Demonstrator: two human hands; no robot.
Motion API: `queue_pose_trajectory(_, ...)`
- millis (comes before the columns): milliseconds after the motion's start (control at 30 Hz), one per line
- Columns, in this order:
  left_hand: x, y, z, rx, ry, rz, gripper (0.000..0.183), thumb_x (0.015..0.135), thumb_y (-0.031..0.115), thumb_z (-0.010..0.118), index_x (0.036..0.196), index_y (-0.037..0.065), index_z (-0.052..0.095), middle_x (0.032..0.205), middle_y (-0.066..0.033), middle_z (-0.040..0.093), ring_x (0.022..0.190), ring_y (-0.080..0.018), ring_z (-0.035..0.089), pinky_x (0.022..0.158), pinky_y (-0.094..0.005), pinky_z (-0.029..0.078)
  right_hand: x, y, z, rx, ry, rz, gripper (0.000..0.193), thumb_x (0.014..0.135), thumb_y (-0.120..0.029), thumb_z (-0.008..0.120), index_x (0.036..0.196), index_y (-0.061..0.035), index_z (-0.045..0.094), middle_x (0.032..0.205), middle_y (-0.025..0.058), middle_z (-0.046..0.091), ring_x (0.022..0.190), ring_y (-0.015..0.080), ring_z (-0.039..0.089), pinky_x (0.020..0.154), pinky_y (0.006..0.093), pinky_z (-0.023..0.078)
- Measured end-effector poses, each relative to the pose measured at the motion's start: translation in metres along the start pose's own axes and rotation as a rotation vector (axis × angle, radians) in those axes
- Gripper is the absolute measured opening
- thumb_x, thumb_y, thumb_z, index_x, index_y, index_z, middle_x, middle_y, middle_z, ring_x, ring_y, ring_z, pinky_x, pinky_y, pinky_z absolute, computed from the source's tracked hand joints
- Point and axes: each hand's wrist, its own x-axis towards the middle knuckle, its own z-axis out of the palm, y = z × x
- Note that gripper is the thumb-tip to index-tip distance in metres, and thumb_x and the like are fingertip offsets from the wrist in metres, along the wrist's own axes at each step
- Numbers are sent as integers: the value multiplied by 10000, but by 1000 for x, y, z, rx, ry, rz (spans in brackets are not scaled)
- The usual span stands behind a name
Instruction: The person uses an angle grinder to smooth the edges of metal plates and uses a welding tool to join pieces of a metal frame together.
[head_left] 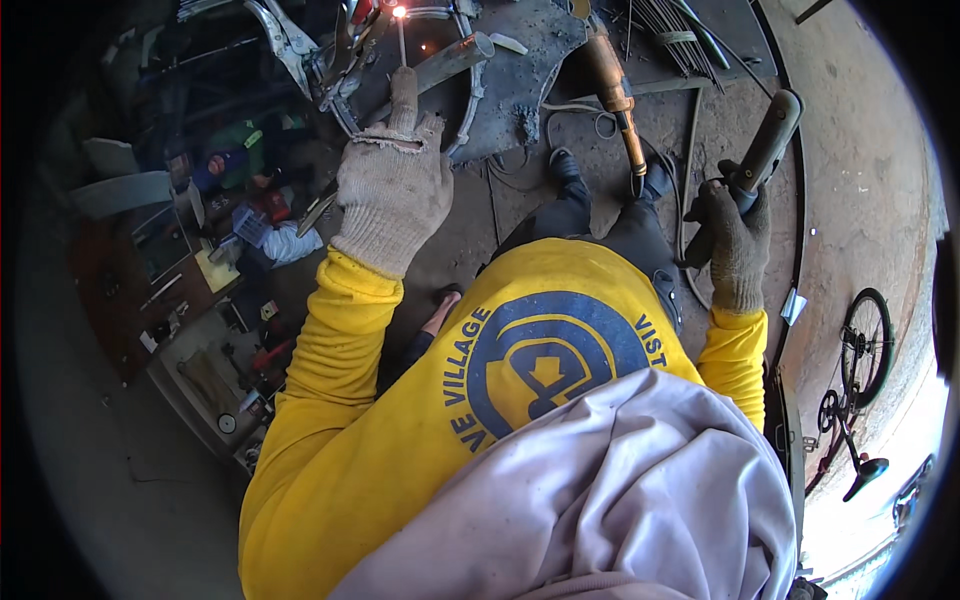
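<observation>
My left hand [394, 190], in a dirty knitted glove torn across the knuckles, reaches over the work. Its index finger stretches forward along a thin metal rod [402, 42], whose far tip meets a bright glowing spot. The other fingers are curled and partly hidden. Under and beside this hand lie a short metal pipe [455, 62] and a curved metal frame [470, 100]. Silver locking pliers [286, 42] sit to the left of the frame. My right hand [738, 235], gloved too, is closed round a dark grey, long, round-ended tool [772, 135], held up away from the work.
An orange, grinder-like power tool [612, 75] hangs over the metal table's [540, 50] near edge. A bundle of thin rods [685, 40] lies at the far right. Cables run over the floor. A bicycle [850, 385] is at right; a cluttered bench [105, 290] is at left.
</observation>
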Motion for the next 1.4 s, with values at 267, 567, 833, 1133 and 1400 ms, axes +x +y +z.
queue_pose_trajectory(267, -3, 0, -1, -20, -83, -58, 411, 835, 268, 679, 1188, 60, 647, 1534, -210, 397, 943, -308, 676, 798, -434, 555, 5, -40, -14, -52, 131, -155, 491, 845, -48, 788, 1244, -2, 507, 885, 108, 680, 702, 166, 668, 613, 299, 569)
queue_pose_trajectory(567, 2, 10, 6, -153, -24, -185, 363, 842, 285, 659, 1153, 98, 655, 1567, -202, 370, 1002, -321, 665, 817, -434, 553, 52, -129, -23, 107, 157, -584, 361, 949, -71, 675, 1284, 16, 570, 999, 67, 652, 820, 157, 659, 731, 289, 542)
queue_pose_trajectory(833, -12, 7, 20, -212, -38, -259, 524, 908, 285, 617, 1381, 67, 555, 1626, -194, 291, 1183, -362, 627, 899, -491, 532, 76, -330, 75, -270, 166, -912, 391, 962, -297, 667, 1198, 11, 619, 970, 101, 722, 813, 142, 668, 697, 287, 524)
queue_pose_trajectory(1133, -54, 13, -16, -571, 294, -240, 468, 850, 223, 671, 1297, 97, 621, 1568, -197, 403, 946, -326, 659, 897, -454, 526, 204, -426, 214, -34, -312, -1089, 431, 966, -369, 647, 1239, -35, 646, 993, 80, 724, 853, 162, 684, 738, 298, 544)
queue_pose_trajectory(1400, -129, 17, 47, -759, 563, -420, 363, 836, 183, 677, 1189, 98, 680, 1384, -178, 594, 983, -360, 687, 949, -450, 523, 242, -401, 278, -183, -168, -1122, 517, 927, -431, 653, 1276, -49, 641, 1082, 113, 728, 967, 223, 692, 840, 343, 530)
